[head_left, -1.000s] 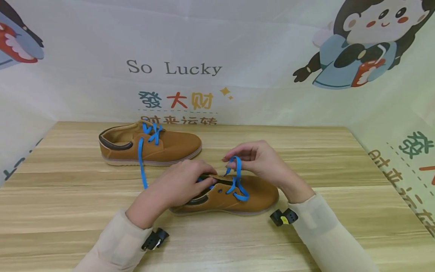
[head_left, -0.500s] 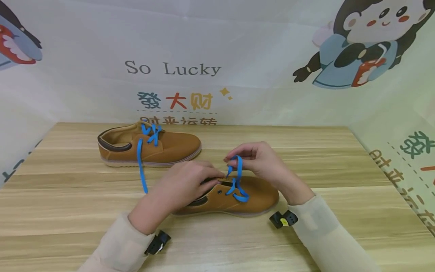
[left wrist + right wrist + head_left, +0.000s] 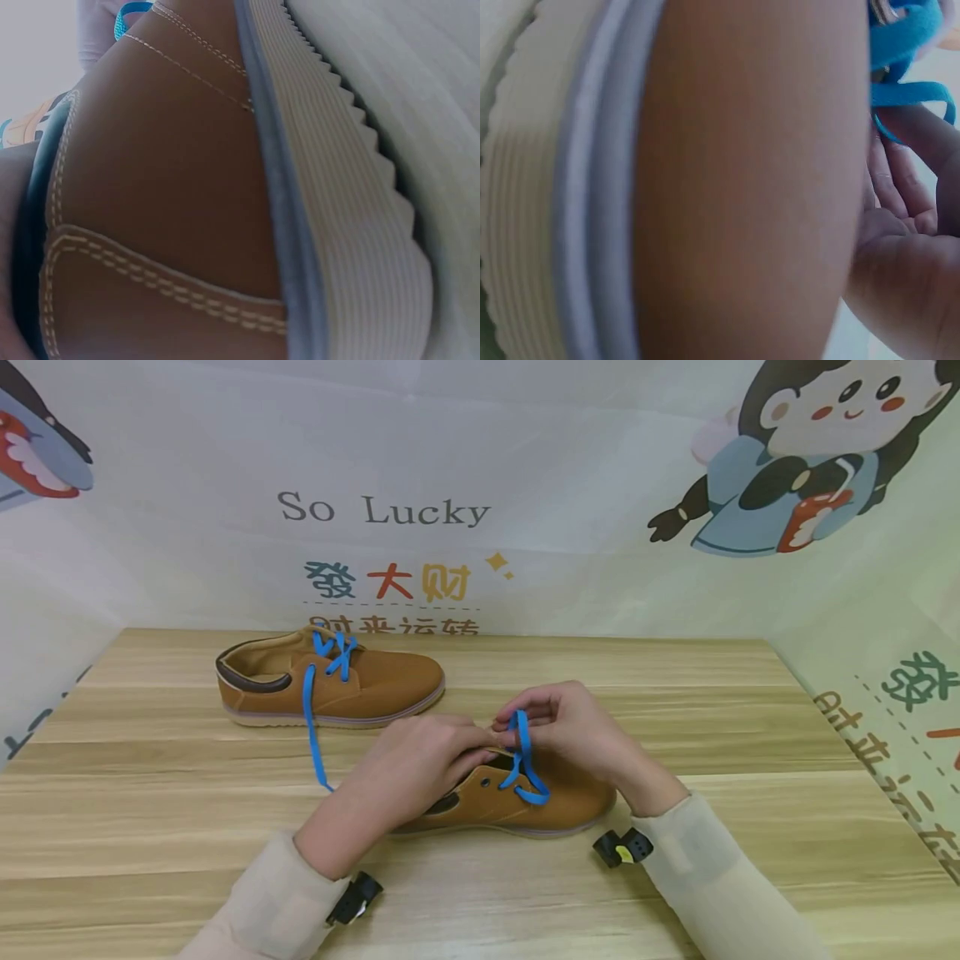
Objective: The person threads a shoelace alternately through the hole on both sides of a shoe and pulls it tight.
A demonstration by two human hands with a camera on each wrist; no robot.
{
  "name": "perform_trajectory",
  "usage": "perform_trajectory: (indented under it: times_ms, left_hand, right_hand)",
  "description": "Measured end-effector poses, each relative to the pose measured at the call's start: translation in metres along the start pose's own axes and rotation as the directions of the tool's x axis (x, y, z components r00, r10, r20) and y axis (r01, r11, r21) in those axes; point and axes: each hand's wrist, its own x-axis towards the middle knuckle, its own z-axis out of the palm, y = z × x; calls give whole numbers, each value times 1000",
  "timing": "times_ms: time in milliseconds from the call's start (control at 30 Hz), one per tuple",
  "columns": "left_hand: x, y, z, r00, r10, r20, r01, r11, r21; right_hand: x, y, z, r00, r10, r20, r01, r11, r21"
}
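A brown leather shoe (image 3: 491,810) lies on the table with its toe to the right. My left hand (image 3: 420,764) reaches over its opening and pinches the far eyelet flap between thumb and fingers. Just above that flap, my right hand (image 3: 573,731) pinches a blue shoelace (image 3: 525,747), which bows up in a loop from the near eyelets. Its tip is hidden behind the fingers. Stitched leather side (image 3: 165,172) and ridged sole fill the left wrist view. In the right wrist view the toe (image 3: 742,187) stands in front of the curled fingers and the lace.
Behind and to the left stands a matching shoe (image 3: 390,681), partly laced in blue, one lace end (image 3: 311,727) trailing over the wooden table (image 3: 187,835). A printed white sheet (image 3: 562,585) hangs behind the table and along its sides.
My left hand has slid right along the shoe to the front of the flap. The right hand has dipped toward it, bringing the lace close to the left fingertips.
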Motion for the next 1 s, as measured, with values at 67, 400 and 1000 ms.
perform_trajectory:
  times_ms: [67,400,1000]
  left_hand:
    - [0,0,0,1000,-5,18,5,1000,-3]
    - [0,-1,1,999,-22,23,24,998,-54]
    - [5,-3,0,990,-131,51,138,977,-163]
  right_hand:
    - [-1,1,-1,1000,16,21,-17,999,32]
    - [-1,2,0,998,53,-29,-49,991,128]
    - [2,0,6,979,84,-184,-28,958,286]
